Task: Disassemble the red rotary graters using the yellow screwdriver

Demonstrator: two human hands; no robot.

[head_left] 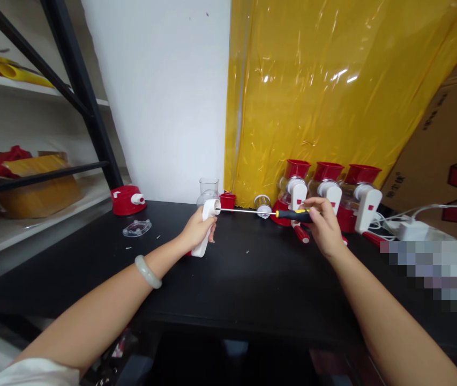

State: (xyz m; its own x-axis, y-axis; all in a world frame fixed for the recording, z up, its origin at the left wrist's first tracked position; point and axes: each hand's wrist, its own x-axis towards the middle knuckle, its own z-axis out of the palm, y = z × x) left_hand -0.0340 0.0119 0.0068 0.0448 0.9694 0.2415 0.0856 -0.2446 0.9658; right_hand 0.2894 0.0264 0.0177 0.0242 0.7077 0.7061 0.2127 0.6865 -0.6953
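My left hand [199, 229] is closed around a white crank handle [201, 247], held up above the black table. In my right hand [324, 225] is a screwdriver [292, 215] with a black and yellow grip. Its long shaft runs level to the left, and the tip meets the round hollow end of the crank handle. Whether a screw sits in there is hidden. Just behind the handle stands a clear plastic hopper [209, 187], with a small red part [228, 201] beside it. A metal grater drum [263, 206] lies behind the screwdriver shaft.
Several assembled red and white rotary graters [327, 187] stand at the back right. A red base [127, 200] and a clear plastic piece [137, 228] lie at the left on the black table [228, 289]. White cables and an adapter [413, 230] are at the right; black shelving rises left.
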